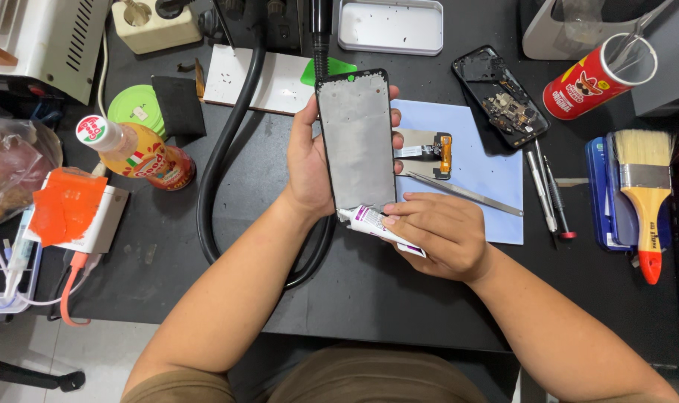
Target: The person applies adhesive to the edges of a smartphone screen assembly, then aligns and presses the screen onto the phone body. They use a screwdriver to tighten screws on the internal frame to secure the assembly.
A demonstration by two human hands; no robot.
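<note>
Now, left hand (310, 160): fingers wrapped round upright phone frame (356, 138).
Right hand (438, 235): fingers pinching glue tube (369, 222), nozzle at frame's 6 o'clock.
Tweezers (466, 194): 3 o'clock.

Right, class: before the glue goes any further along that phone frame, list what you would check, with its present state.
1. Left hand holds the phone frame firmly: ok.
2. Glue tube nozzle meets the frame's bottom corner: ok.
3. Right hand has a steady grip on the tube: ok.
4. Glue flowing evenly: cannot tell.
5. Tweezers and flex part lie apart from the frame: ok.
</note>
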